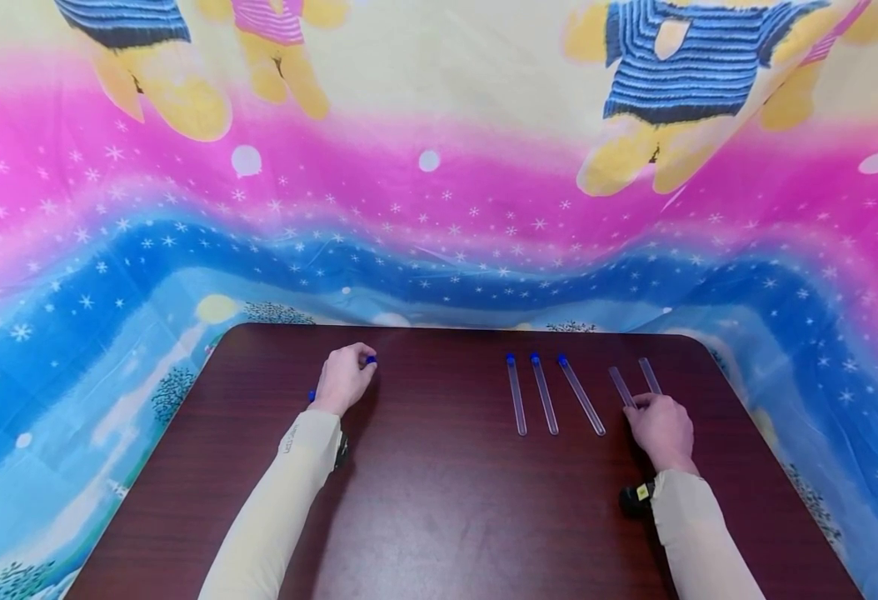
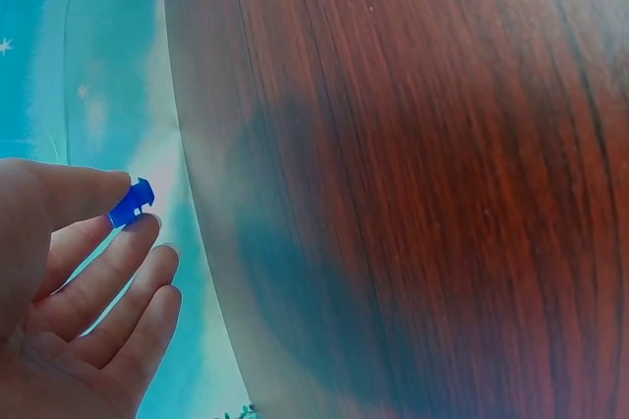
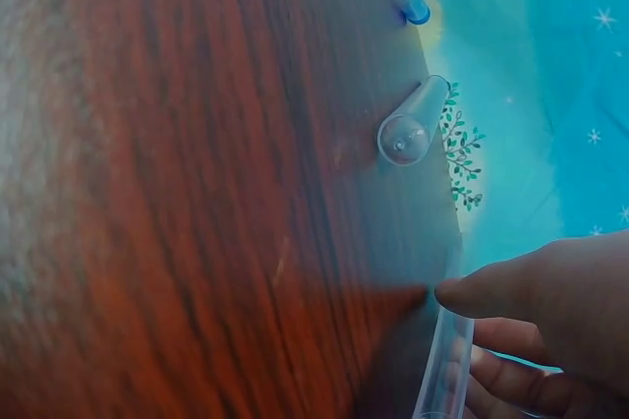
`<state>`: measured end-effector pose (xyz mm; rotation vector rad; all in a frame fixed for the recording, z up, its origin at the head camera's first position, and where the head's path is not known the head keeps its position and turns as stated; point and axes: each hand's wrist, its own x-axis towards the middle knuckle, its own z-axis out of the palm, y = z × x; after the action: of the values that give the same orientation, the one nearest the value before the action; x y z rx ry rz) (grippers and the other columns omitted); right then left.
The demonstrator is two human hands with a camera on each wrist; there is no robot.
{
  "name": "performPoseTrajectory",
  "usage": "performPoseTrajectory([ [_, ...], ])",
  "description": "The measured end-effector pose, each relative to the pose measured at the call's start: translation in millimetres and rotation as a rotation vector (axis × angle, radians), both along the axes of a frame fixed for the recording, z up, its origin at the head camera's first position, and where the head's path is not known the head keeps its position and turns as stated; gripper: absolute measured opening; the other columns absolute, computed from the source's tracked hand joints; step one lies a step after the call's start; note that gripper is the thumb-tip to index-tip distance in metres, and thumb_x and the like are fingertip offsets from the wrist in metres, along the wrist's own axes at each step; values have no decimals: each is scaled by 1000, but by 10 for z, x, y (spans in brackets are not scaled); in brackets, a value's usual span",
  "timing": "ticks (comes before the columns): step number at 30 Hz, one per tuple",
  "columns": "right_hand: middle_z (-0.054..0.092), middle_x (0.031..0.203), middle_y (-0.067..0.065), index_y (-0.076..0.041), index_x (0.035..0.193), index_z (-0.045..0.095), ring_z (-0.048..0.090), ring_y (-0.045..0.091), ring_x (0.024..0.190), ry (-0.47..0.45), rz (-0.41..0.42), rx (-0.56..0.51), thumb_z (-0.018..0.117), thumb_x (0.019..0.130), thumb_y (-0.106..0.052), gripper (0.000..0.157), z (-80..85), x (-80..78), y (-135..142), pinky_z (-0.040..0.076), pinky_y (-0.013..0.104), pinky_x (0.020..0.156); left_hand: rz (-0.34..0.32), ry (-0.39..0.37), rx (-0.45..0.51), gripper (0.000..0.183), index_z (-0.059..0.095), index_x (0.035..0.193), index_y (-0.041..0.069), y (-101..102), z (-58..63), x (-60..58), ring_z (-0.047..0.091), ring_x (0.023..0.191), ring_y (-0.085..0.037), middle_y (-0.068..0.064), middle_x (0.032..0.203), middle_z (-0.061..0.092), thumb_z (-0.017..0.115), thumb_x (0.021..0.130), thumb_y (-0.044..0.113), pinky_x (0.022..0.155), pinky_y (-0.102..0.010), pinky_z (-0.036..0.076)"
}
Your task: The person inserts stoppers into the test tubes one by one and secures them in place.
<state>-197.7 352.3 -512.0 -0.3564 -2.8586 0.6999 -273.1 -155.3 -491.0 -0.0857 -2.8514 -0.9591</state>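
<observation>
My left hand [image 1: 344,379] is over the table's back left, pinching a small blue cap [image 2: 133,203] between thumb and fingers. Its other fingers are loosely bent. Just left of that wrist lies a second blue cap [image 1: 312,395], partly hidden. At the right, my right hand [image 1: 662,429] holds a clear uncapped test tube [image 3: 447,365] between thumb and fingers. Next to it is another uncapped tube [image 3: 413,129]; in the head view the hand covers the lower parts of both. Three tubes with blue caps [image 1: 544,396] lie side by side to the left.
The dark wooden table [image 1: 439,500] has rounded back corners. A patterned cloth [image 1: 439,192] hangs behind it and around its sides. Each wrist wears a dark camera [image 1: 637,498].
</observation>
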Motion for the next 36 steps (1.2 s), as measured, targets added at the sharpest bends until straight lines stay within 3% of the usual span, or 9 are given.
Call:
performPoseTrajectory([
  [17, 70, 87, 19, 7, 112, 71, 60, 31, 69, 56, 15, -8, 70, 96, -18, 30, 103, -3, -34, 47, 47, 63, -9, 18, -6, 24, 73, 119, 7, 17, 18, -14, 67, 96, -25, -10, 104, 72, 71, 97, 15, 88, -45, 53],
  [36, 74, 90, 17, 4, 115, 71, 67, 41, 81, 197, 31, -46, 69, 97, -18, 28, 313, -14, -262, 47, 54, 72, -39, 49, -1, 27, 73, 123, 7, 68, 93, -3, 67, 94, -24, -10, 106, 73, 70, 98, 17, 85, -44, 54],
])
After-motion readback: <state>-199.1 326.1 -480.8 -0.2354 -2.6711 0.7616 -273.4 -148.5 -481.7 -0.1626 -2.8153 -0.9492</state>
